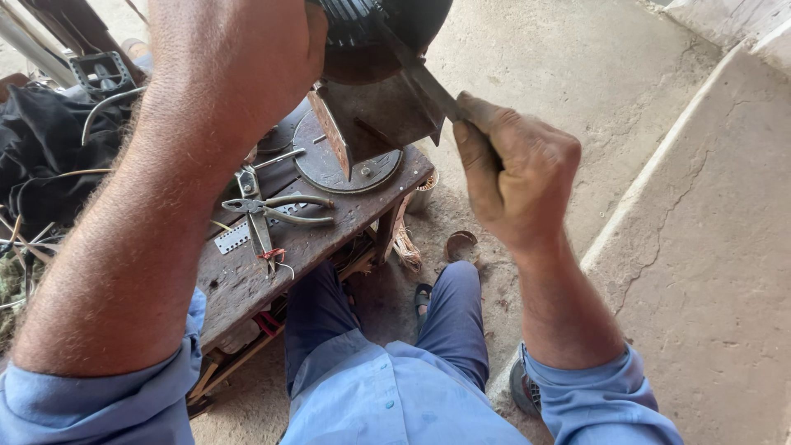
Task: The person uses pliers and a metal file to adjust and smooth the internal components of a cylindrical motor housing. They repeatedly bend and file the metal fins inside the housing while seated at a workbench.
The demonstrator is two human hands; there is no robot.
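Right grip clasps blade — tip apparently against motor.

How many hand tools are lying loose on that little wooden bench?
2 that I can make out: pliers with greenish handles mid-bench, and a flat metal tool crossing beneath them. The left forearm covers part of the wooden bench, so more may be hidden.

Pliers lie on the bench, left of the disc.
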